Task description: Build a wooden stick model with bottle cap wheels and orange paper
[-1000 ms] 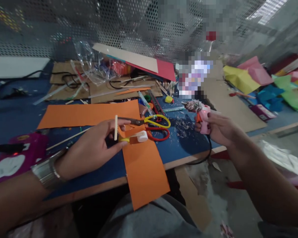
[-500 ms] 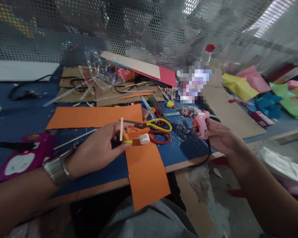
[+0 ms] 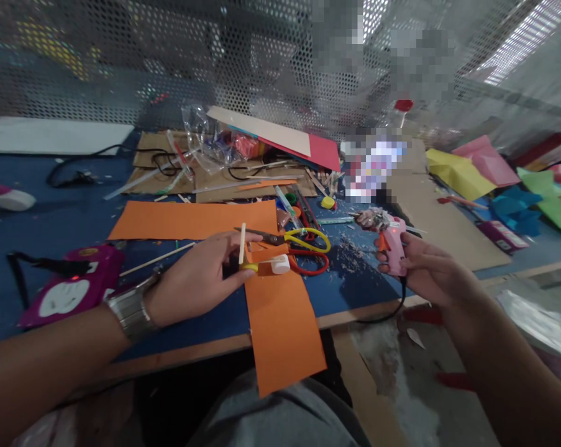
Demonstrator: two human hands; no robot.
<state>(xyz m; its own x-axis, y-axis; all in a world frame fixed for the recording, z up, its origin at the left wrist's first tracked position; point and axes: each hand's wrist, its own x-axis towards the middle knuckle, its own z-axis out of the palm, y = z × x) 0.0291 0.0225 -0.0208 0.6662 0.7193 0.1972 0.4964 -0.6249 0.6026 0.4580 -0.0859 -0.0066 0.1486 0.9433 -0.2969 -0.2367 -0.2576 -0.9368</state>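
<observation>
My left hand (image 3: pixel 199 276) pinches a small piece made of wooden sticks and bottle caps. Its yellow cap (image 3: pixel 249 267) is between thumb and fingers, a pale stick (image 3: pixel 243 243) stands upright there, and a white cap (image 3: pixel 281 264) sits at the far end. Below it an orange paper strip (image 3: pixel 287 329) hangs over the table edge. Scissors (image 3: pixel 314 241) with one yellow and one red handle lie just behind the piece. On the right, my right hand (image 3: pixel 429 264) grips a pink hot glue gun (image 3: pixel 394 245), its nozzle crusted with grey residue and pointing left.
Another orange strip (image 3: pixel 191 218) lies behind my left hand. A purple device (image 3: pixel 75 288) with a cable is at left. Cardboard (image 3: pixel 452 230), coloured paper (image 3: pixel 457 174), a plastic bag (image 3: pixel 200 139) and paper scraps cover the blue table (image 3: pixel 355 273). A perforated metal screen (image 3: pixel 168 62) stands behind.
The whole view has shifted slightly, so the table things appear a little farther right. The glue gun has moved slightly right and toward me. Both hands keep their holds.
</observation>
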